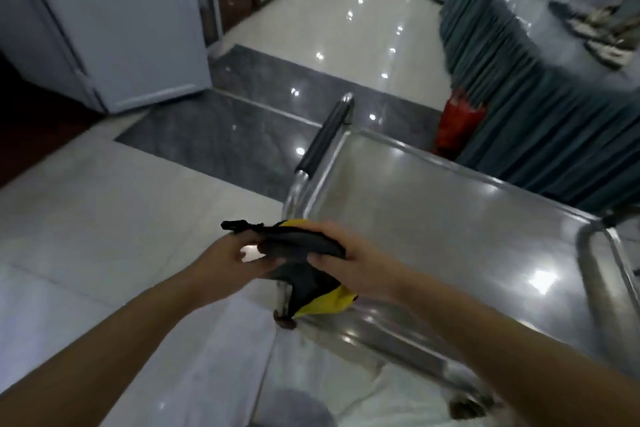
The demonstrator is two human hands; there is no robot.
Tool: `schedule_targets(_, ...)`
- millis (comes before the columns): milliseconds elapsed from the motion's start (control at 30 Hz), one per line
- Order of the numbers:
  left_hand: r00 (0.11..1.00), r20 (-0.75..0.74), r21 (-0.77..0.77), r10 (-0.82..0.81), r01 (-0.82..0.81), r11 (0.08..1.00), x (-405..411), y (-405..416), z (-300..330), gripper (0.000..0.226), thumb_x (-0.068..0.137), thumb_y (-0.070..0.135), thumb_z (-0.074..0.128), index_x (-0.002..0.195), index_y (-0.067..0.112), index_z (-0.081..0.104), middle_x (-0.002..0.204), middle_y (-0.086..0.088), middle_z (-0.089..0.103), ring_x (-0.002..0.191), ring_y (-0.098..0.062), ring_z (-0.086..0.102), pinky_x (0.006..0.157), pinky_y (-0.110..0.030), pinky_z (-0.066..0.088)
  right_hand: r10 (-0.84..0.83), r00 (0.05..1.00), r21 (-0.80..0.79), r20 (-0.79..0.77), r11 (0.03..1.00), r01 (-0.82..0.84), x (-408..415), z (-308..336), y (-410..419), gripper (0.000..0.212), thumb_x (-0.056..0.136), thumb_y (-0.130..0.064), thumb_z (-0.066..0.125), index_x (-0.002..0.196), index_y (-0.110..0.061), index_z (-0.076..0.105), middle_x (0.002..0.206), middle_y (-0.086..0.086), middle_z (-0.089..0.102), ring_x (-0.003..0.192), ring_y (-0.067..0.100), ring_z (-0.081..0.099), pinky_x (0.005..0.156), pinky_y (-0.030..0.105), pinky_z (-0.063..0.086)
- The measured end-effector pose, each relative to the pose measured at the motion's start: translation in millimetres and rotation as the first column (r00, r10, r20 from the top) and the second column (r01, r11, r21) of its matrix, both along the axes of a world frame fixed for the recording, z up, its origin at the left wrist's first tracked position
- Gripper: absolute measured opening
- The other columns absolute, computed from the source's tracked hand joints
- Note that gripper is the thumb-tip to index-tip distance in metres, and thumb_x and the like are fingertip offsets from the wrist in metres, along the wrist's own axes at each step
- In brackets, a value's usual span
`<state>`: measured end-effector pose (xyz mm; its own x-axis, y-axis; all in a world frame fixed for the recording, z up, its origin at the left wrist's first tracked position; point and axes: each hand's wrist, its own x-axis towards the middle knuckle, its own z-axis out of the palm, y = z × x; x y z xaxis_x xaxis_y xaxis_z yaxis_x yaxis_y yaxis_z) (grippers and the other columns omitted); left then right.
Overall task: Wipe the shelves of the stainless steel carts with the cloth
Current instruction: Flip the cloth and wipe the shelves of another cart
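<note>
I'm holding the soft, light cloth [304,255] bunched in both hands, left hand [221,262] and right hand [353,262], above the cart [433,204] shelf.

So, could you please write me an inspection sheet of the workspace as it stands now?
Surface: top shelf of the stainless steel cart, bare and shiny with light glare.
Job's things: black and yellow cloth, bunched, held above the cart's near corner.
Clutter: red bag on the floor beyond the cart.
Grippers: left hand and right hand both grip the cloth.
Cables: nothing seen.
Surroundings: glossy tiled floor, skirted table, black cart handle.
</note>
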<state>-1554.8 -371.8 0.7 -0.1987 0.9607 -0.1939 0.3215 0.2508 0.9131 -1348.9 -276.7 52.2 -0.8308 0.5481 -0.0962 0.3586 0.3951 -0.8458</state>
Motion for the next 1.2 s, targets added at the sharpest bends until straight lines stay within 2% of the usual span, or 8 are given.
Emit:
schedule_targets(100, 0.994, -0.048, 0.074, 0.101, -0.097, 0.992, -48.7, -2.1, 49.0, 0.02, 0.093, 0.01, 0.059, 0.09, 0.03, 0.063, 0.083, 0.009, 0.067, 0.082, -0.007, 0.065, 0.065, -0.014, 0.044, 0.121, 0.993, 0.167, -0.013, 0.979, -0.117, -58.3, 35.8, 13.3, 0.041, 0.096, -0.014, 0.054, 0.135, -0.027, 0.049, 0.123, -0.007, 0.06, 0.112, 0.007, 0.056, 0.096, 0.023, 0.045)
schedule_targets(200, 0.965, -0.123, 0.168, 0.233, -0.212, 0.963, -91.5, -6.0, 85.1, 0.014, 0.093, 0.02, 0.057, 0.082, 0.023, 0.064, 0.07, 0.01, 0.067, 0.067, -0.005, 0.061, 0.058, -0.015, 0.043, 0.125, 0.992, 0.303, -0.023, 0.946, -0.113, -105.0, 60.8, 27.4, 0.039, 0.097, -0.017, 0.051, 0.134, -0.033, 0.049, 0.112, -0.022, 0.058, 0.104, -0.004, 0.053, 0.087, 0.006, 0.04)
schedule_targets(300, 0.943, -0.146, 0.227, 0.299, -0.262, 0.938, -124.3, -2.9, 106.9, 0.013, 0.094, 0.029, 0.058, 0.081, 0.026, 0.062, 0.075, 0.005, 0.067, 0.066, -0.005, 0.063, 0.058, -0.018, 0.046, 0.056, 0.998, 0.363, -0.005, 0.931, -0.05, -140.9, 69.6, 48.7, 0.035, 0.098, -0.021, 0.05, 0.131, -0.033, 0.05, 0.104, -0.017, 0.061, 0.097, 0.004, 0.057, 0.083, 0.012, 0.042)
schedule_targets(467, 0.9, -0.083, 0.249, 0.427, -0.396, 0.884, -170.8, 26.1, 116.3, 0.015, 0.093, 0.031, 0.059, 0.079, 0.03, 0.06, 0.073, 0.008, 0.066, 0.069, -0.008, 0.064, 0.06, -0.023, 0.048, -0.064, 0.993, 0.207, -0.1, 0.975, 0.083, -196.0, 70.2, 84.2, 0.02, 0.096, -0.02, 0.05, 0.096, -0.04, 0.057, 0.071, -0.015, 0.057, 0.067, 0.009, 0.056, 0.062, 0.031, 0.046)
schedule_targets(567, 0.866, -0.001, 0.231, 0.5, -0.487, 0.842, -196.0, 49.9, 107.7, 0.015, 0.093, 0.03, 0.059, 0.079, 0.025, 0.061, 0.072, 0.006, 0.066, 0.07, -0.011, 0.063, 0.061, -0.025, 0.049, -0.091, 0.974, 0.071, -0.206, 0.992, 0.107, -229.3, 70.8, 107.1, 0.032, 0.097, -0.016, 0.048, 0.084, -0.043, 0.057, 0.066, -0.02, 0.057, 0.056, -0.003, 0.05, 0.053, 0.018, 0.04)
schedule_targets(867, 0.85, 0.071, 0.022, 0.522, -0.524, 0.851, -292.5, 143.3, 88.6, 0.017, 0.088, 0.034, 0.066, 0.097, 0.019, 0.065, 0.093, -0.005, 0.072, 0.09, -0.024, 0.069, 0.078, -0.037, 0.056, -0.041, 0.943, 0.05, -0.329, 0.997, 0.061, -331.7, 81.9, 208.2, 0.028, 0.095, -0.014, 0.053, 0.092, -0.04, 0.059, 0.094, -0.012, 0.064, 0.096, 0.014, 0.062, 0.085, 0.031, 0.05)
schedule_targets(1000, 0.888, 0.043, -0.069, 0.457, -0.454, 0.888, -340.5, 175.6, 91.3, 0.033, 0.075, 0.038, 0.075, 0.104, 0.024, 0.065, 0.094, -0.004, 0.074, 0.087, -0.024, 0.071, 0.081, -0.043, 0.057, -0.065, 0.985, 0.163, -0.162, 0.982, 0.091, -365.0, 87.6, 265.7, 0.023, 0.093, -0.019, 0.058, 0.113, -0.03, 0.061, 0.099, -0.017, 0.058, 0.101, 0.012, 0.058, 0.082, 0.023, 0.044)
schedule_targets(1200, 0.917, -0.123, -0.066, 0.379, -0.389, 0.919, -410.8, 225.9, 79.9, 0.032, 0.064, 0.039, 0.084, 0.091, 0.027, 0.072, 0.081, 0.007, 0.075, 0.075, -0.01, 0.071, 0.059, -0.019, 0.053, 0.118, 0.94, 0.159, 0.321, 0.971, -0.177, -389.4, 72.4, 321.7, 0.088, 0.072, -0.05, 0.079, 0.144, -0.045, 0.03, 0.147, -0.002, 0.039, 0.13, 0.02, 0.043, 0.101, 0.029, 0.037)
